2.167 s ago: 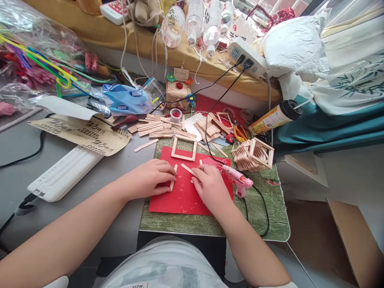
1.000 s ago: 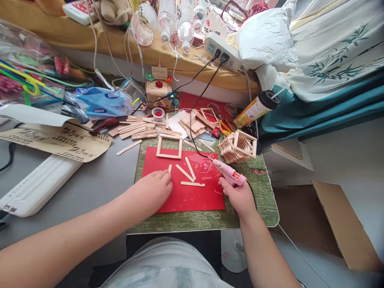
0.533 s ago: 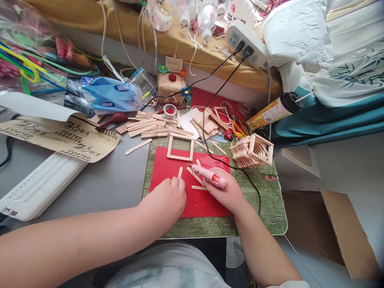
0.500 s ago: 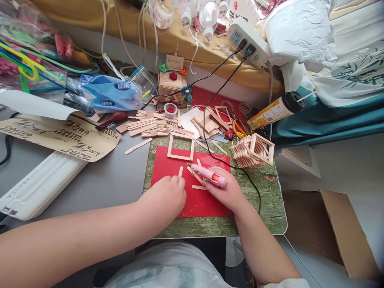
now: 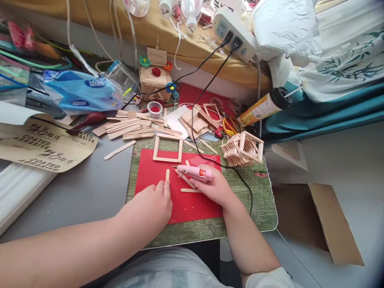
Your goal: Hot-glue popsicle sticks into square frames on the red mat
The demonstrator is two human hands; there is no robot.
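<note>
My left hand (image 5: 150, 208) is closed on a wooden craft stick (image 5: 167, 176), its upper end poking out past the fingers over a red sheet (image 5: 150, 164). In my right hand (image 5: 217, 186) is a pink glue gun (image 5: 195, 172), its nozzle pointing left, just above and right of that stick's end. Several more craft sticks lie beneath the gun, one of them a flat stick (image 5: 190, 190) partly covered by my right fingers. Above the hands, a square stick frame (image 5: 167, 159) overlaps the sheet's top edge.
Piles of craft sticks (image 5: 123, 127) lie behind, by a small cup of red bits (image 5: 155, 109). A stacked stick structure (image 5: 240, 150) stands at right. Black cords run from a power strip (image 5: 234, 36) across the table. Sandpaper (image 5: 60, 144) lies at left; a drink cup (image 5: 264, 106) leans at back right.
The whole view has shifted, so most things appear farther left. The glue gun is a little more level. Both hands keep their hold, and the stick frame stays in place.
</note>
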